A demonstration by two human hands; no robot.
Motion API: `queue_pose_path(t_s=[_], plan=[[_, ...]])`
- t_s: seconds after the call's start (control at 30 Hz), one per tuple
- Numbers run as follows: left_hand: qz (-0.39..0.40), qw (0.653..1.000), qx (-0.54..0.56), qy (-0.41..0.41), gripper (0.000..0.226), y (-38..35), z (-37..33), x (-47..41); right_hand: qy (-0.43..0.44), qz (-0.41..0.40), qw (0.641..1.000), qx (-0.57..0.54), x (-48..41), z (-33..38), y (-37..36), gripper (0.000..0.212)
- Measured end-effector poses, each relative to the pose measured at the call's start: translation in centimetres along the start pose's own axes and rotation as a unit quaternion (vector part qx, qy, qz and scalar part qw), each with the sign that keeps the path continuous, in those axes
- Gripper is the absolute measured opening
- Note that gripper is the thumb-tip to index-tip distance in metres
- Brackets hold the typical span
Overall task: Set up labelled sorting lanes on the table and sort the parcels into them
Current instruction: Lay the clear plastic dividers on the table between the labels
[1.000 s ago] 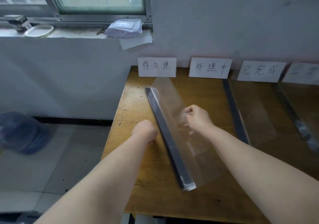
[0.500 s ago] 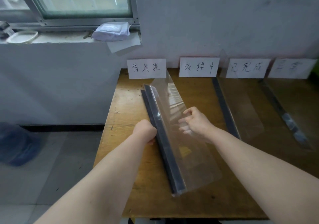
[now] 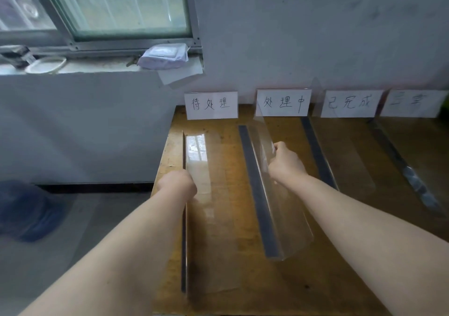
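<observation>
Four handwritten paper labels stand against the wall at the back of the wooden table (image 3: 315, 279): the first label (image 3: 211, 104), the second label (image 3: 283, 102), the third label (image 3: 349, 103) and the fourth label (image 3: 410, 103). A clear plastic divider (image 3: 202, 160) with a dark strip lies along the table's left edge. My left hand (image 3: 177, 184) grips its left rim with curled fingers. A second clear divider (image 3: 289, 223) with a dark base strip (image 3: 257, 194) stands between the first two labels. My right hand (image 3: 285, 163) pinches its raised clear edge.
Two more dividers lie to the right, with dark strips under the third label's left side (image 3: 318, 155) and near the fourth label (image 3: 401, 165). A white packet (image 3: 162, 56) sits on the windowsill. A blue water bottle (image 3: 26, 208) lies on the floor left of the table.
The two dividers were held together at the table's left. Now they are apart: one lies at the left edge, the other has moved right toward the second label with my right hand.
</observation>
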State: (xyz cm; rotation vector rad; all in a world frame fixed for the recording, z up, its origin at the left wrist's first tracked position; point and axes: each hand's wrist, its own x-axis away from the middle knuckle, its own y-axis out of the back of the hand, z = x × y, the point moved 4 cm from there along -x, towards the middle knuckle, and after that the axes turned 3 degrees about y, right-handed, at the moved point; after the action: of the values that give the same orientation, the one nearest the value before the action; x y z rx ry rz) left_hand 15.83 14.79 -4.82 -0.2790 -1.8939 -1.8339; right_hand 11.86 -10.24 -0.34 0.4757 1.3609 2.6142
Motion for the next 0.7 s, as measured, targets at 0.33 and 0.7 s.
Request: queue_pose_path(t_s=[0.33,0.7], plan=[[-0.134,0.987,0.017,-0.091,0.027,7.4,-7.7,-5.2,0.049,0.048,0.995,0.073,-3.6,0.3,-0.3,0.052],[-0.131,0.971,0.014,-0.2,0.047,9.9,-10.8,-13.5,0.015,0.016,0.996,0.088,-8.2,2.9,-0.8,0.041]])
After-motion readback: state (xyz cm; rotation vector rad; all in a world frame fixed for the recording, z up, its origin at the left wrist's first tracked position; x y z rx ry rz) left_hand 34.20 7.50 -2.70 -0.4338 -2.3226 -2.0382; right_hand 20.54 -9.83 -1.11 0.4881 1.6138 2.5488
